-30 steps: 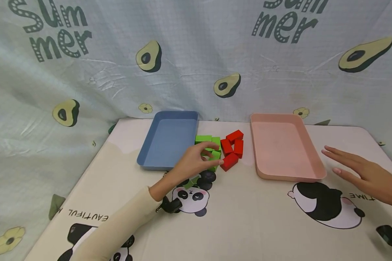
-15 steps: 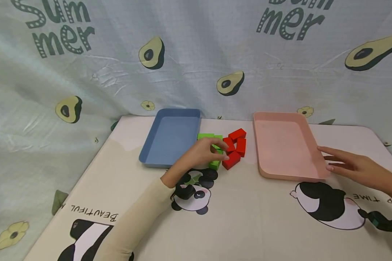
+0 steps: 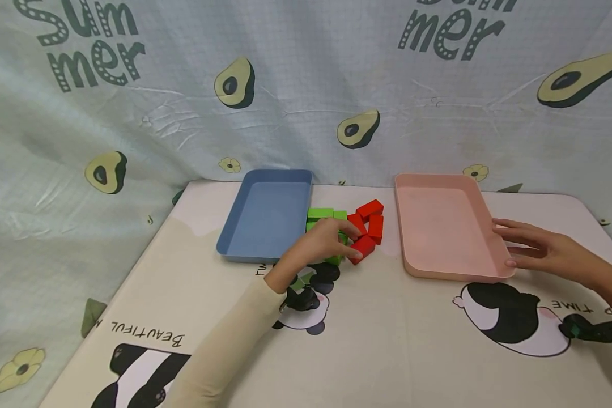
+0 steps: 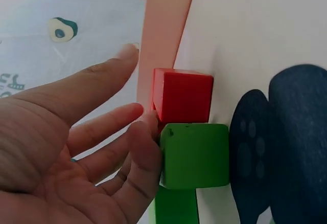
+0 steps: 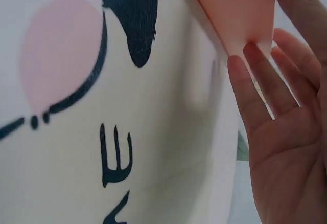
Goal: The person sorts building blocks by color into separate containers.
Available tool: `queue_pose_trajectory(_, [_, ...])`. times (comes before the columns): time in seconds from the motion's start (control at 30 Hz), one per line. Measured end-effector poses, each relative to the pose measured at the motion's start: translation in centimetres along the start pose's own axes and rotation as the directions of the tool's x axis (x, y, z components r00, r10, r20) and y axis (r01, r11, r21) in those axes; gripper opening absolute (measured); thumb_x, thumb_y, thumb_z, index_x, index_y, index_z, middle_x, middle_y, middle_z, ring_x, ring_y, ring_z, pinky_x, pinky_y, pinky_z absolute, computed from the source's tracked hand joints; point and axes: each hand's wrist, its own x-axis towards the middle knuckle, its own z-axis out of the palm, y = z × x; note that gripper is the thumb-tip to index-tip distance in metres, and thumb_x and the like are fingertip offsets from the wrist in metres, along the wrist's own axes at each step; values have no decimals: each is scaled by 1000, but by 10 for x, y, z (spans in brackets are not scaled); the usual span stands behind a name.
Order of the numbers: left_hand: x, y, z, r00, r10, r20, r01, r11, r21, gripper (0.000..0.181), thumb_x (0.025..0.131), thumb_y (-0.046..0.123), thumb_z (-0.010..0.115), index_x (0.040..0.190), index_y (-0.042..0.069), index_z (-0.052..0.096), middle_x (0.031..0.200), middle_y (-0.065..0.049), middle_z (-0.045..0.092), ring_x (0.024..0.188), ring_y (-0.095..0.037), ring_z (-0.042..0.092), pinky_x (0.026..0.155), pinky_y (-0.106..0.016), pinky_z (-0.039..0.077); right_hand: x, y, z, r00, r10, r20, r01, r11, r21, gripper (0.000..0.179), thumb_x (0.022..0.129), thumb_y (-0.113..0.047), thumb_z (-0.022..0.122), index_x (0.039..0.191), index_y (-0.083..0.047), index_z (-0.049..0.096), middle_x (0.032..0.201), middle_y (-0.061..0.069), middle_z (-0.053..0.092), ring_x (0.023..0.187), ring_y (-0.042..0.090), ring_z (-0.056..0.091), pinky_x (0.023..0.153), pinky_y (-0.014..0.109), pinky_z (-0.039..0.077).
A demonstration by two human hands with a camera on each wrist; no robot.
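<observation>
My left hand (image 3: 322, 241) hovers over the blocks at the table's middle, thumb and fingers spread apart around the nearest red block (image 3: 364, 247). In the left wrist view the thumb stays off this red block (image 4: 186, 96), while the fingertips are right beside it and the green block (image 4: 195, 156). Several green blocks (image 3: 320, 213) lie partly hidden beneath the hand; more red blocks (image 3: 375, 228) sit to their right. My right hand (image 3: 545, 252) rests its fingers against the right side of the pink tray (image 3: 451, 276); in the right wrist view the fingers are lightly bent at its wall.
A blue tray (image 3: 265, 258) stands left of the blocks. Behind the table hangs a cloth (image 3: 296, 136) printed with avocados. Pandas and lettering are printed on the pale tablecloth (image 3: 377, 340).
My left hand has moved right, from over the green blocks to the nearest red block. The right hand has come left from the air to the pink tray's side.
</observation>
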Motion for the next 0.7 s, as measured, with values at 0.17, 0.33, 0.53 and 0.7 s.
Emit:
queue_pose_trajectory(0.17, [3, 4, 4, 1000, -18, 0, 18, 995, 100, 47, 84, 20, 86, 126, 5, 72, 116, -7, 73, 106, -19, 63, 79, -22, 53, 2, 6, 1, 998, 26, 57, -29, 999, 38, 74, 91, -9, 76, 157, -14, 42, 162, -26, 25, 117, -29, 37, 87, 0, 38])
queue_pose_trajectory(0.33, [5, 7, 11, 999, -33, -37, 39, 986, 161, 46, 81, 18, 89, 122, 4, 72, 112, -7, 73, 103, -20, 65, 79, -22, 53, 3, 10, 0, 993, 51, 105, -55, 998, 41, 77, 95, -13, 73, 160, -18, 34, 163, -29, 17, 117, -30, 34, 85, 1, 39])
queue_pose_trajectory(0.53, [3, 13, 15, 1000, 23, 15, -25, 975, 220, 38, 83, 9, 85, 120, 9, 74, 111, -4, 73, 97, -17, 63, 75, -21, 52, 5, 10, -1, 993, 48, 110, -53, 998, 43, 76, 95, -13, 73, 160, -17, 33, 161, -32, 18, 118, -32, 31, 86, 0, 40])
queue_pose_trajectory(0.7, [5, 15, 20, 977, 157, 146, -188, 955, 228, 32, 87, 1, 78, 117, 10, 77, 106, -2, 73, 94, -17, 59, 72, -16, 50, 4, 11, -3, 991, 61, 116, -66, 997, 43, 77, 96, -14, 72, 161, -19, 31, 159, -33, 20, 116, -31, 35, 85, 1, 41])
